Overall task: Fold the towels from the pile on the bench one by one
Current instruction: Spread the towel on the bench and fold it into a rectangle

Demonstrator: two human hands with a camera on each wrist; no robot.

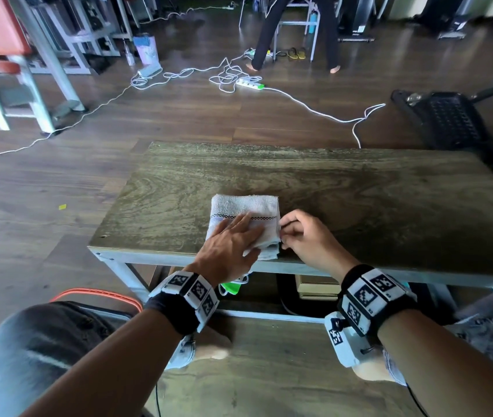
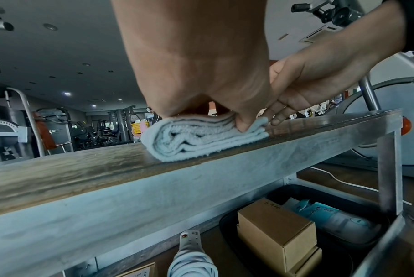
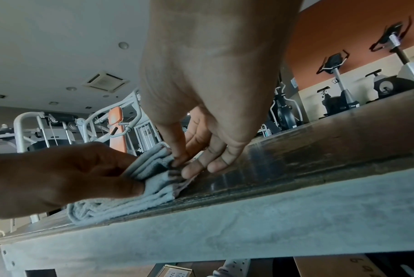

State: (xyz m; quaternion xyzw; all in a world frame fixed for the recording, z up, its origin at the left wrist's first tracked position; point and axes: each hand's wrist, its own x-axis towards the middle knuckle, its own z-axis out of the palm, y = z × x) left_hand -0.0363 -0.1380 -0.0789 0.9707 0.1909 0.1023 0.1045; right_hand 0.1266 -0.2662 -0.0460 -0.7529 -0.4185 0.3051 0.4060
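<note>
Both hands meet on the folded towel (image 1: 245,218): left (image 1: 227,248) flat, right (image 1: 305,236) pinching its right edge.

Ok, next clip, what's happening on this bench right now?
A person is finishing a fold on a small pale towel that lies near the front edge of the wooden bench. The left hand presses flat on top of it, while the right hand pinches the layered right edge between its fingers. The towel is already folded into several layers. No other towels show on the bench top.
</note>
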